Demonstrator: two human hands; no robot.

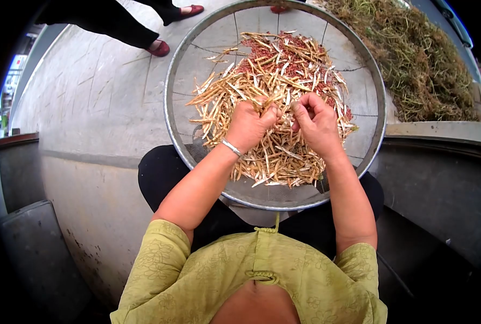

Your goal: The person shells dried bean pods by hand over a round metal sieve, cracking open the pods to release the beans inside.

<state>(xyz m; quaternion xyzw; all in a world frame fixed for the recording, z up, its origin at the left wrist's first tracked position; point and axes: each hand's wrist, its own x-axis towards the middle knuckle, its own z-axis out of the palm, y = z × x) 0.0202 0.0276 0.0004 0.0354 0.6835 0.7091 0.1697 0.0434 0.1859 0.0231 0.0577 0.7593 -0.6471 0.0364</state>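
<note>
"Where do we start?"

"With the round sieve [169,102], which we see resting over the wearer's lap. Call its far edge twelve o'clock and the wearer six."

"Then the dry pods [213,97] spread in a loose heap across its middle, from about nine o'clock round to three and down toward six. We also see red beans [297,69] among them, thickest between twelve and two."

"And the hands?"

"We find the left hand [251,121] just off centre, toward eight o'clock, with a metal bangle [231,147] at its wrist. Its fingers are curled in with the thumb folded over, and we see a few pods gripped there, their ends poking out."

"The right hand [317,124] sits toward four o'clock, near the left one but apart from it. Its fingers are bent and the thumb points in at the left hand. Does it have hold of anything?"

"At this size we cannot tell for certain: the fingertips run into the pods behind them, so neither the gap nor any catch is clear to us."

"What lies outside the rim?"

"Toward two or three o'clock we have a heap of dried plants [413,65]. Toward ten, on the pale floor [100,97], we see another person's legs in black trousers [111,24], with red shoes [158,48]."
</note>
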